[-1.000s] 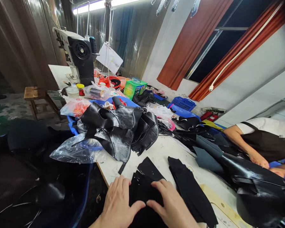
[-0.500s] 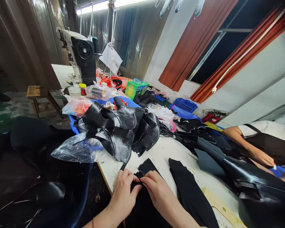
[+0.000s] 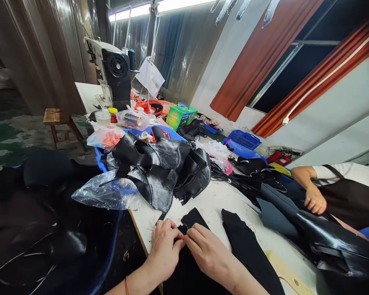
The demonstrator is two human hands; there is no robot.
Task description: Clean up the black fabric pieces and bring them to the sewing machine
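At the near edge of the white table, my left hand [image 3: 165, 248] and my right hand [image 3: 206, 250] meet with thumbs and fingertips pinched together. Between them is a piece of black fabric [image 3: 184, 272], its jagged top edge at my fingers and its lower part hanging toward me. Both hands are closed on this fabric; the exact spot under the fingertips is hidden. A black strip of cloth [image 3: 196, 218] lies flat just beyond my fingers. Right of my right hand rests another folded black fabric piece [image 3: 249, 250].
Black leather pieces [image 3: 162, 164] are heaped ahead on a blue crate, beside a clear plastic bag [image 3: 107, 192]. A sewing machine [image 3: 115, 69] stands at the back left. On the right, a co-worker's hand [image 3: 315, 200] is near shiny black leather [image 3: 326, 233]. A dark bin [image 3: 110, 254] is at left.
The view has shifted slightly left, so things appear further right. My hands keep their pinch, fingertips slightly closer together. The co-worker's hand has drawn back toward the left.
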